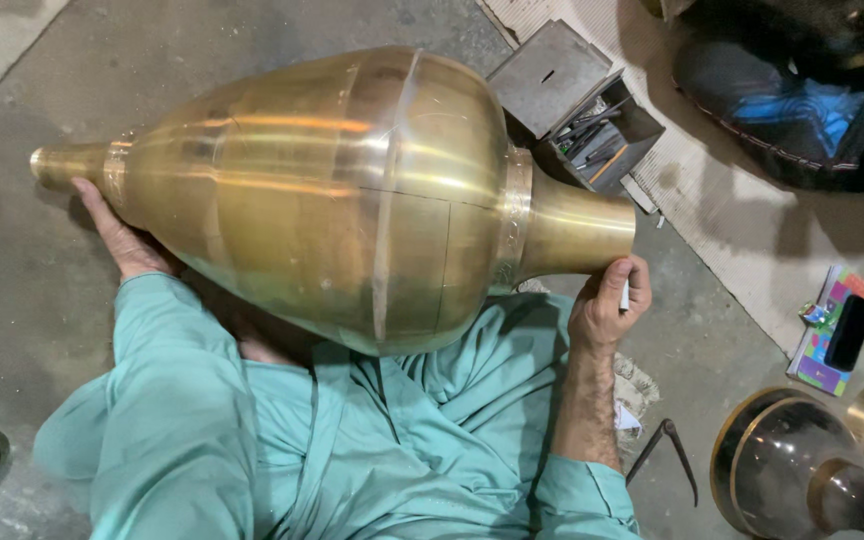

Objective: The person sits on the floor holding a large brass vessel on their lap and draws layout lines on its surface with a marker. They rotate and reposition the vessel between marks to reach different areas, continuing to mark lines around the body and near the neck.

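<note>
- Grey concrete floor [12, 300], scuffed and dusty; a pale mat [752, 230] covers its far-right part.
- Large brass vessel [352, 190] lies on its side across the person's lap, above the floor, centre of view. Narrow neck points left, flared open mouth points right. Surface polished, with seam lines running around and along the body.
- Left hand [122, 240] sits under the narrow neck end, palm against the metal, fingers stretched out flat and cupping it from below; no closed grip.
- Right hand [607, 300] sits at the rim of the flared mouth, fingers curled, thumb up against the rim edge; a small white object shows between the fingers, kind unclear.
- Teal sleeves and garment [352, 450] fill the near centre.
- Grey metal box [582, 100] with tools inside, lid open, just beyond the vessel on the far right.
- Metal calipers [667, 455] on the floor, near right.
- Second brass piece [812, 470], near-right corner.
- Colourful booklet [822, 340] with a dark phone on it, right edge.
</note>
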